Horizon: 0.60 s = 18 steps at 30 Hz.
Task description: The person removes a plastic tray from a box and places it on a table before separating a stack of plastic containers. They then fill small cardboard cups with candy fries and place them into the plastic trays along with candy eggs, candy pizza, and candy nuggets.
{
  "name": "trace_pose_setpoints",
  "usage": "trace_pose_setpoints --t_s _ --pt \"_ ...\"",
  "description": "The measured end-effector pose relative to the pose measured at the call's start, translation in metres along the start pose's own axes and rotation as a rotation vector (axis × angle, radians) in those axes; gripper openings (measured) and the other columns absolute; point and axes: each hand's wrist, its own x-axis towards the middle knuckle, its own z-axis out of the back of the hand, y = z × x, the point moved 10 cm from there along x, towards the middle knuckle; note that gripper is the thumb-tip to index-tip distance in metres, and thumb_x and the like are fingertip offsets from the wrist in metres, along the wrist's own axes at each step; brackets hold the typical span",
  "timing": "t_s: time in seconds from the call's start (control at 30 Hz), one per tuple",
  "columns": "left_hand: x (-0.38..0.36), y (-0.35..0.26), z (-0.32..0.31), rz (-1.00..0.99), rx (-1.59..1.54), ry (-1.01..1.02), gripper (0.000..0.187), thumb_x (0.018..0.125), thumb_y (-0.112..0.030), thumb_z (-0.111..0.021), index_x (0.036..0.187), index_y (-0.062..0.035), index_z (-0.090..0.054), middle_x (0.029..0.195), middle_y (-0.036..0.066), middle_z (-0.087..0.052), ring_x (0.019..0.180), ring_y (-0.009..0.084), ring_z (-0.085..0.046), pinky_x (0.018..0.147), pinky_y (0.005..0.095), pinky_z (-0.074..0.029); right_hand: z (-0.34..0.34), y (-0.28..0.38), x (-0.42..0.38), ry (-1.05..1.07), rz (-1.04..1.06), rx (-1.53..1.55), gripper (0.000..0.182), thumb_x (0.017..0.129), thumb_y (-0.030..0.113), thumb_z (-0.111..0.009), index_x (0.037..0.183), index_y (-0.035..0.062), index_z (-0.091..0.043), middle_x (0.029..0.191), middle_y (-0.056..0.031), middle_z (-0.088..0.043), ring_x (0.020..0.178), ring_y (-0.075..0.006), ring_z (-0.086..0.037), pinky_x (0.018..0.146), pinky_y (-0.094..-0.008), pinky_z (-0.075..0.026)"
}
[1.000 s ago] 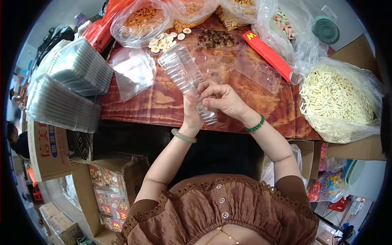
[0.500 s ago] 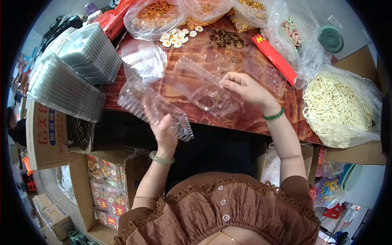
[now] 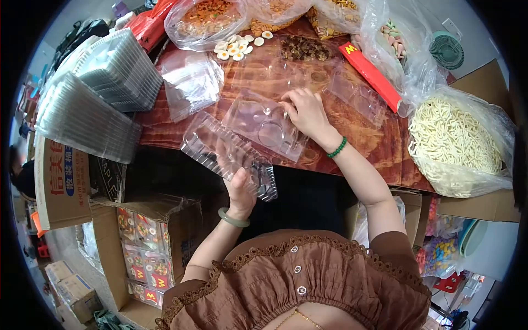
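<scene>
My left hand point(image 3: 239, 190) grips a stack of clear ribbed plastic trays point(image 3: 212, 142), tilted over the table's front edge; the fingers show through the plastic. Another clear plastic tray point(image 3: 256, 118) with round moulded hollows lies on the wood-patterned table beyond the stack. At that tray's right edge is my right hand point(image 3: 308, 114), thumb and fingers curled against it. More clear moulded trays point(image 3: 357, 99) lie right of this hand. Left of the tray is a pile of clear plastic sheets or bags point(image 3: 193, 82), shiny with glare.
Egg-shaped candies point(image 3: 234, 48), brown candies point(image 3: 305, 49) and a red packet point(image 3: 371, 77) lie farther back. Bags of candy point(image 3: 206, 22) line the back edge. Tall stacks of clear containers point(image 3: 88, 104) stand left. A bag of cream-coloured sticks point(image 3: 454, 146) sits in a box at right.
My right hand has moved left and lowered the tray, which now lies flatter on the table. My left hand has shifted right and slightly nearer me with its stack.
</scene>
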Motion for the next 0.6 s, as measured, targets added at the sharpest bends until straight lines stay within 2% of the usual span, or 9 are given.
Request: trace_pose_setpoints --t_s 0.1,0.2,0.27,0.3,0.33,0.4,0.43,0.53,0.6 --pt "-0.002 -0.004 0.000 -0.009 0.021 -0.036 0.097 0.070 -0.039 -0.068 0.147 -0.0126 -0.017 0.145 0.013 -0.028 0.126 0.0322 -0.035 0.106 0.0472 -0.026 0.010 0.000 -0.021 -0.032 -0.010 0.110 0.029 0.084 0.032 -0.063 0.101 0.0087 -0.063 0.099 -0.0077 -0.063 0.099 -0.0267 -0.055 0.082 -0.0399 -0.038" --pt "-0.004 0.001 -0.003 0.008 0.007 -0.017 0.097 0.070 -0.040 -0.068 0.147 -0.0124 -0.017 0.144 0.014 -0.028 0.126 0.0322 -0.036 0.106 0.0457 -0.026 0.018 0.001 -0.035 -0.081 -0.008 -0.009 0.043 0.078 0.036 -0.071 0.106 0.0051 -0.063 0.094 -0.0095 -0.065 0.089 -0.0240 -0.060 0.076 -0.0350 -0.043" --pt "-0.005 0.003 -0.006 -0.001 0.019 0.000 0.096 0.070 -0.039 -0.068 0.147 -0.0130 -0.016 0.143 0.014 -0.029 0.126 0.0321 -0.036 0.106 0.0459 -0.026 -0.013 -0.025 -0.036 0.221 -0.278 0.368 0.053 0.072 0.035 -0.079 0.107 0.0001 -0.062 0.085 -0.0088 -0.067 0.075 -0.0161 -0.062 0.066 -0.0292 -0.047" --pt "-0.005 0.002 -0.006 -0.001 0.023 0.002 0.096 0.070 -0.039 -0.068 0.147 -0.0130 -0.016 0.143 0.014 -0.029 0.126 0.0321 -0.036 0.106 0.0459 -0.026 -0.025 -0.025 -0.035 0.323 -0.321 0.499 0.045 0.073 0.029 -0.080 0.101 -0.0018 -0.062 0.078 -0.0049 -0.066 0.067 -0.0088 -0.060 0.058 -0.0248 -0.047" --pt "-0.005 0.002 -0.005 0.010 0.019 0.000 0.095 0.071 -0.039 -0.068 0.147 -0.0130 -0.017 0.142 0.014 -0.030 0.126 0.0317 -0.036 0.105 0.0452 -0.027 -0.022 -0.024 -0.035 0.322 -0.320 0.501 0.045 0.073 0.029 -0.080 0.101 -0.0018 -0.062 0.078 -0.0049 -0.066 0.067 -0.0088 -0.060 0.058 -0.0248 -0.047" --pt "-0.003 0.000 -0.005 0.013 0.014 -0.006 0.094 0.071 -0.038 -0.068 0.147 -0.0131 -0.018 0.141 0.013 -0.031 0.126 0.0312 -0.036 0.104 0.0446 -0.029 -0.037 -0.009 -0.048 0.542 -0.458 0.946 0.033 0.078 0.024 -0.077 0.096 0.0002 -0.062 0.080 -0.0007 -0.064 0.072 -0.0059 -0.058 0.063 -0.0229 -0.048" --pt "-0.002 -0.001 -0.007 0.021 -0.014 -0.007 0.096 0.071 -0.035 -0.071 0.146 -0.0106 -0.017 0.140 0.014 -0.032 0.125 0.0301 -0.037 0.104 0.0439 -0.030 -0.028 0.005 -0.043 0.420 -0.348 1.104 0.025 0.084 0.023 -0.071 0.092 0.0016 -0.060 0.078 0.0013 -0.061 0.070 -0.0052 -0.055 0.062 -0.0214 -0.045" --pt "0.005 -0.005 -0.013 0.042 -0.034 -0.013 0.096 0.071 -0.033 -0.073 0.144 -0.0066 -0.017 0.136 0.014 -0.036 0.123 0.0278 -0.040 0.104 0.0423 -0.032 0.014 0.040 -0.046 0.350 -0.325 1.172 0.025 0.087 0.023 -0.068 0.094 0.0011 -0.057 0.079 0.0023 -0.060 0.070 -0.0046 -0.054 0.063 -0.0215 -0.045" --pt "0.009 -0.009 -0.020 0.070 -0.013 -0.012 0.091 0.072 -0.033 -0.074 0.141 -0.0035 -0.022 0.131 0.012 -0.040 0.120 0.0242 -0.043 0.102 0.0394 -0.035 0.062 0.069 -0.042 0.164 -0.076 0.742 0.030 0.088 0.027 -0.065 0.099 0.0010 -0.054 0.080 -0.0048 -0.061 0.067 -0.0133 -0.057 0.063 -0.0264 -0.046"
